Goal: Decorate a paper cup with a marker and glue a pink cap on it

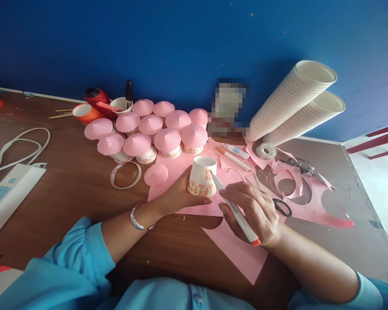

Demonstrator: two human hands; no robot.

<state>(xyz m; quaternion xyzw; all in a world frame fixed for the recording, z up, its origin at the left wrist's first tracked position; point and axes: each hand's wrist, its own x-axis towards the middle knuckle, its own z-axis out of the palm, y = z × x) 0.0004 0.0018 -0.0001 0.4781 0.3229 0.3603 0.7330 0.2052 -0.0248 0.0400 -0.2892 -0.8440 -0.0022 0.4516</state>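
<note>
My left hand (181,189) is wrapped round a white paper cup (202,173) with flowers drawn along its lower part and a red striped square on its side. In my right hand (255,206) is a white marker (237,215) with an orange-red end, its tip at the cup beside the square. Several cups topped with pink paper cones (168,140) stand behind and to the left. A loose pink cone (156,175) lies left of the held cup, near a paper ring (125,175).
Two tall stacks of paper cups (287,99) lean against the blue wall. Pink paper scraps (310,206), scissors (282,207), a tape roll (266,151) and an orange-and-white marker (233,158) lie to the right. A power strip (13,193) with a white cable occupies the left.
</note>
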